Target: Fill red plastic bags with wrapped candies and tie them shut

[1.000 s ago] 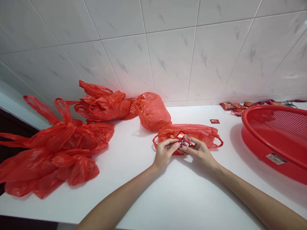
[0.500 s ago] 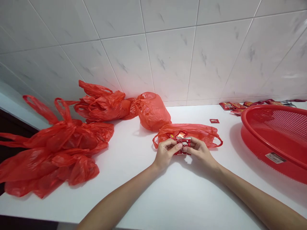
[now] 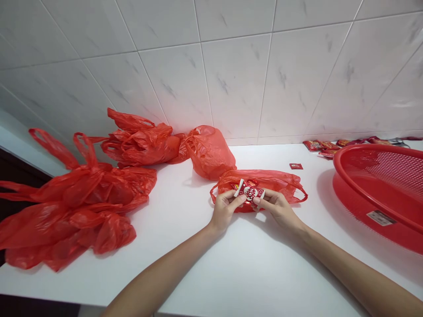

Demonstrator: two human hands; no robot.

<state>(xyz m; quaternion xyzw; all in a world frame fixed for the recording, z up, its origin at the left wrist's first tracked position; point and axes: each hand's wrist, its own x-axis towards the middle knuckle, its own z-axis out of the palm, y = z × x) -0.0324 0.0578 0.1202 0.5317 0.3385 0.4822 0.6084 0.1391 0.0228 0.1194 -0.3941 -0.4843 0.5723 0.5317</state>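
Both my hands pinch a small red and white packet (image 3: 250,192) between their fingertips, just above the white counter (image 3: 238,264). My left hand (image 3: 226,210) grips its left edge and my right hand (image 3: 276,208) its right edge. Right behind the packet lies a flat red plastic bag (image 3: 277,182) with a few small red sweets showing at its mouth.
A tied red bag (image 3: 209,152) and a crumpled one (image 3: 142,143) stand by the tiled wall. A heap of red bags (image 3: 72,198) fills the left. A red mesh basket (image 3: 380,185) sits at right, loose sweets (image 3: 325,146) behind it, one red sachet (image 3: 296,166) alone.
The packet has been turned in my fingers: its white face with a red mark now shows toward me. Both hands stay in the same spot.
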